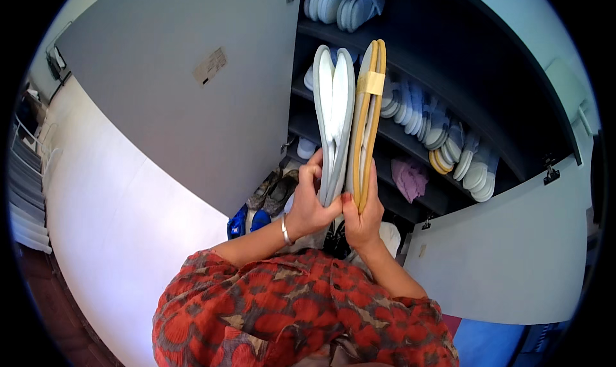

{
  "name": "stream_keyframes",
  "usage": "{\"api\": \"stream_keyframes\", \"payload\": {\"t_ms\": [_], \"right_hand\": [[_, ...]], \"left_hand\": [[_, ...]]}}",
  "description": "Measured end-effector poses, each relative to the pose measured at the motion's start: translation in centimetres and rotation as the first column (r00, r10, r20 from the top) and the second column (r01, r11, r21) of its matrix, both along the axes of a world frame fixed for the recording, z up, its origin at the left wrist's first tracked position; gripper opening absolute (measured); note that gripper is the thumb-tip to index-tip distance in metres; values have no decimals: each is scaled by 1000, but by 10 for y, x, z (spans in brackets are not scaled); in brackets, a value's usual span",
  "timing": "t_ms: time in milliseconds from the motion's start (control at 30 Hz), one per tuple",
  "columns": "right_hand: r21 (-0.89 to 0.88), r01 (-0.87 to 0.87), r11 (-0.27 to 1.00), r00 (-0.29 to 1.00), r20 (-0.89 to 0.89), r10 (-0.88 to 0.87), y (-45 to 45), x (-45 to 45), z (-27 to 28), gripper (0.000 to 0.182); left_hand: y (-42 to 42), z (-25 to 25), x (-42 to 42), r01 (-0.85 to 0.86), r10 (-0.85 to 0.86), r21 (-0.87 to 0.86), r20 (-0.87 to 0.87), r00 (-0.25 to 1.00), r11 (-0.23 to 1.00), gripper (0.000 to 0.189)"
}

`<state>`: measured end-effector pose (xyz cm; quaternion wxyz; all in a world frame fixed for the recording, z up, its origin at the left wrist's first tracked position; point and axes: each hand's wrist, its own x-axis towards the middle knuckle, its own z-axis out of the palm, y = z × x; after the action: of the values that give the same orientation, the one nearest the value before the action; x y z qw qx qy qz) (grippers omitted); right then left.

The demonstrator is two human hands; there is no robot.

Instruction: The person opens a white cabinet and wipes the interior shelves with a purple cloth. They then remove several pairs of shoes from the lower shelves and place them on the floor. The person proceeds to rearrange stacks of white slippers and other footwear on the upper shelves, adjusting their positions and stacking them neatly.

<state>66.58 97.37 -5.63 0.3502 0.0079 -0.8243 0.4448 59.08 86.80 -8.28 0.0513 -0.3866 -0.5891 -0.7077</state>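
Both my hands are raised in front of an open shoe cabinet. In my left hand is a pair of white slippers with grey edging, held upright by one end, the two soles slightly spread at the top. My right hand grips a second pair, slippers with yellow edging, pressed flat together with a pale yellow band around them. The two pairs stand side by side, nearly touching at the bottom. Behind them, more light slippers, many in clear wrapping, line a dark cabinet shelf.
Two open cabinet doors flank me, a large grey one at left and a pale one at right. Wrapped slippers lie on the top shelf, a pink cloth bundle lower down. Shoes stand at the cabinet's foot.
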Motion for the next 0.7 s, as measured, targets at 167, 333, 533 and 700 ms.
{"api": "stream_keyframes", "payload": {"t_ms": [167,333,533,700], "right_hand": [[187,112,976,978,-195,-75,13,-4,25,64],[55,158,986,968,-206,-144,40,-43,80,63],[-21,202,979,979,-11,-202,78,-106,168,55],[55,292,955,954,53,-295,138,-181,173,59]], "left_hand": [[12,38,-15,177,-152,104,-214,965,979,48],[48,93,-60,208,-204,69,-66,977,976,46],[102,163,-150,237,-238,24,53,970,971,45],[141,177,-203,109,-107,-11,92,990,994,44]]}}
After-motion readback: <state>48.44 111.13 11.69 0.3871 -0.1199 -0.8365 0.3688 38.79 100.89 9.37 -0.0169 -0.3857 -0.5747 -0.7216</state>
